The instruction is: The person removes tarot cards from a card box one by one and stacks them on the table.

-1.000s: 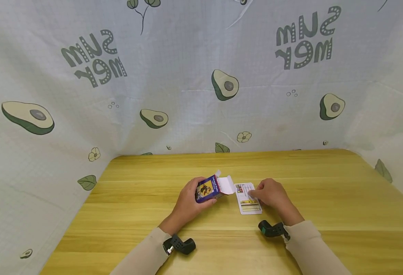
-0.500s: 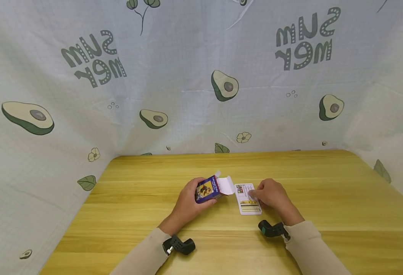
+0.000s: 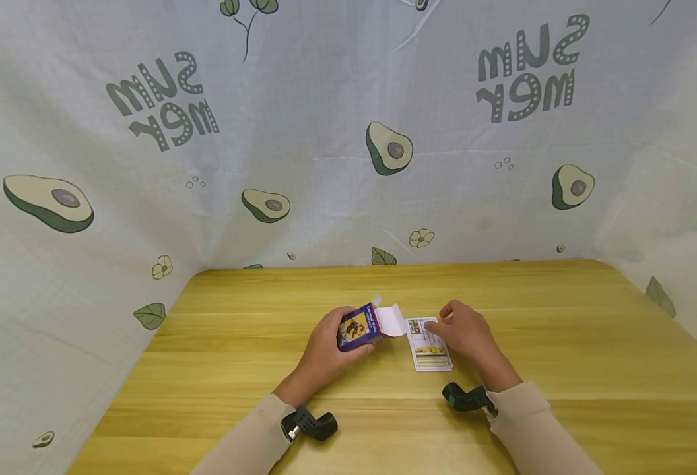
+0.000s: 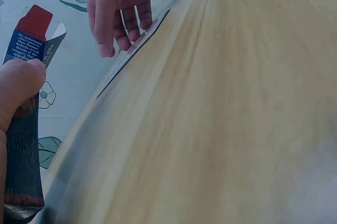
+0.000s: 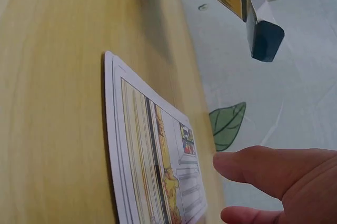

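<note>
My left hand (image 3: 325,349) grips a purple tarot card box (image 3: 356,328), fingers over one side and thumb along the other. Its white-lined end flap hangs open toward the right; the left wrist view shows printed text near the open end of the box (image 4: 23,161). A small stack of tarot cards (image 3: 431,358) lies face up on the table beside that flap. Over the stack's right edge is my right hand (image 3: 467,333), holding nothing. In the right wrist view its thumb (image 5: 253,166) is extended near the far end of the cards (image 5: 152,155).
The wooden table (image 3: 253,297) reaches back to a white hanging cloth (image 3: 325,132) printed with avocados and mirrored lettering. The cloth also runs along both sides. A black camera mount sits on the left wrist (image 3: 309,423) and another on the right (image 3: 466,397).
My right hand has come off the right edge of the cards and shifted slightly left and toward the back, its fingers loosening. The left hand and the box stay in place.
</note>
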`<state>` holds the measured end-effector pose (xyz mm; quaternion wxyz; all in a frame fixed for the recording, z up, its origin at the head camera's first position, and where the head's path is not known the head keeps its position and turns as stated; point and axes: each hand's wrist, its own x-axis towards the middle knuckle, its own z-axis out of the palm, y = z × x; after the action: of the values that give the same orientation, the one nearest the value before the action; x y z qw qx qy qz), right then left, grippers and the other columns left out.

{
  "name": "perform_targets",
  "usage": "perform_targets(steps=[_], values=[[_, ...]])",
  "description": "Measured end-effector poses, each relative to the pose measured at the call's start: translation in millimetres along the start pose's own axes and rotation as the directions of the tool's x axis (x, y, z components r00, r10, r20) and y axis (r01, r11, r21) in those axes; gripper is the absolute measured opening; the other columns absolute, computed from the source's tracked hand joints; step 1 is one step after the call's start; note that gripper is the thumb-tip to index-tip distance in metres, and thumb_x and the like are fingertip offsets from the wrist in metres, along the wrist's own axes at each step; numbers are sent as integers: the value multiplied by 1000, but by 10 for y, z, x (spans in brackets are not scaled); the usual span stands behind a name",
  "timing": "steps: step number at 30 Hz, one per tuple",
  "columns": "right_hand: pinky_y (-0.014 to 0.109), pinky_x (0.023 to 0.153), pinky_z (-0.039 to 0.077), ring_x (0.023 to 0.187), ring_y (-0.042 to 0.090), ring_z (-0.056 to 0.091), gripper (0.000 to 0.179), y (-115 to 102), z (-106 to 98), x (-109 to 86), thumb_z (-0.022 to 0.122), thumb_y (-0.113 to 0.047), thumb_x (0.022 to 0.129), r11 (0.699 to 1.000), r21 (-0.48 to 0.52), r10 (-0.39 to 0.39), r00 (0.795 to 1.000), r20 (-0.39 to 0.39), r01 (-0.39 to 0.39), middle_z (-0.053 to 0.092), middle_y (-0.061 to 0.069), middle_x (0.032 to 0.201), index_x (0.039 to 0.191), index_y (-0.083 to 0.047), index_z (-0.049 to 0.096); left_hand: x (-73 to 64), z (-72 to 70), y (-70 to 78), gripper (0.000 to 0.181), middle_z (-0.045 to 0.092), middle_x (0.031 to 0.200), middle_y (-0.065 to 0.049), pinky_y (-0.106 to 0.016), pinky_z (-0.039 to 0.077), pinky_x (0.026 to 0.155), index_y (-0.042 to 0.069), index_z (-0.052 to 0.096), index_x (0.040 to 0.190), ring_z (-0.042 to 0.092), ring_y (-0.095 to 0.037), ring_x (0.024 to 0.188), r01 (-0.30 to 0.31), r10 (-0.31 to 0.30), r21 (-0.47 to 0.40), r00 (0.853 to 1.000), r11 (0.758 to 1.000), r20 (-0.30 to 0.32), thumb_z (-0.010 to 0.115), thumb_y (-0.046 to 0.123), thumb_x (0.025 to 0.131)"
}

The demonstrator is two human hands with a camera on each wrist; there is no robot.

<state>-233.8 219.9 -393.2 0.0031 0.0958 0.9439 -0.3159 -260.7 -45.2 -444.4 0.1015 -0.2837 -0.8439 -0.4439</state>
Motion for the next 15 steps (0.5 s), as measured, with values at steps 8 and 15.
perform_targets(steps=[8,15], values=[[44,70,44,92,40,47,62,-193,137,27,73,-41,81,994,-108,30,1000,1,-30,49,27,105,116,5,52,-4,-7,-21,69,57,125,-4,-33,48,86,11,49,133,54,-15,104,-15,15,10,1000,1000,-8,79,40,78],[49,68,45,98,46,42,67,-341,202,45,74,-41,78,980,-192,45,999,-1,-45,43,31,107,116,8,48,-2,-10,-19,69,56,125,-4,-34,48,87,10,49,133,53,-15,105,-17,17,-2,1000,1000,-15,79,40,79]])
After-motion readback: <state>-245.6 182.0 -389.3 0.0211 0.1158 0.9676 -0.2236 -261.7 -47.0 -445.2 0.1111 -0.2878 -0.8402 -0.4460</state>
